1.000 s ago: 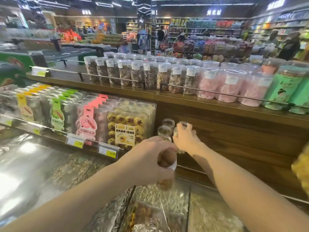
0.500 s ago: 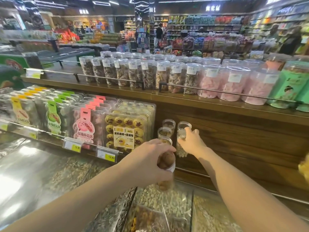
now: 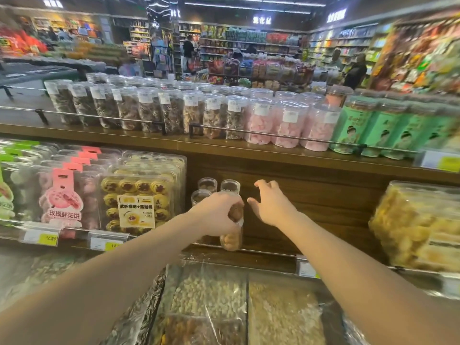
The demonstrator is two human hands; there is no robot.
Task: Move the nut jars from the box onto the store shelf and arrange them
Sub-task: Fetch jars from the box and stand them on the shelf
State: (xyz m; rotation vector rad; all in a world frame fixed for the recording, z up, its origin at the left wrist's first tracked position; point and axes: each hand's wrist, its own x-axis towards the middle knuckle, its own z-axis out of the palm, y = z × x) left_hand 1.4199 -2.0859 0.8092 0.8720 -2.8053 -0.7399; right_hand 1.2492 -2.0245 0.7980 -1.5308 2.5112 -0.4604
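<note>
My left hand (image 3: 215, 214) grips a clear plastic nut jar (image 3: 232, 239) filled with brown walnuts, held upright at the front of the lower wooden shelf (image 3: 268, 247). Three more clear jars stand behind it on that shelf: one at the back left (image 3: 207, 184), one at the back right (image 3: 230, 186), and one front left (image 3: 199, 196), partly hidden by my hand. My right hand (image 3: 272, 205) hovers just right of the jars with fingers spread and nothing in it. The box is out of view.
Trays of yellow pastries (image 3: 139, 195) and pink cakes (image 3: 62, 197) stand left of the jars. Bags of yellow snacks (image 3: 418, 225) fill the shelf's right end. The upper shelf (image 3: 273, 151) carries rows of tall jars behind a metal rail. Bulk nut bins (image 3: 236, 302) lie below.
My right hand let go of the back right jar and drew away to the right, fingers apart. My left hand carried its walnut jar forward, close to the standing jars.
</note>
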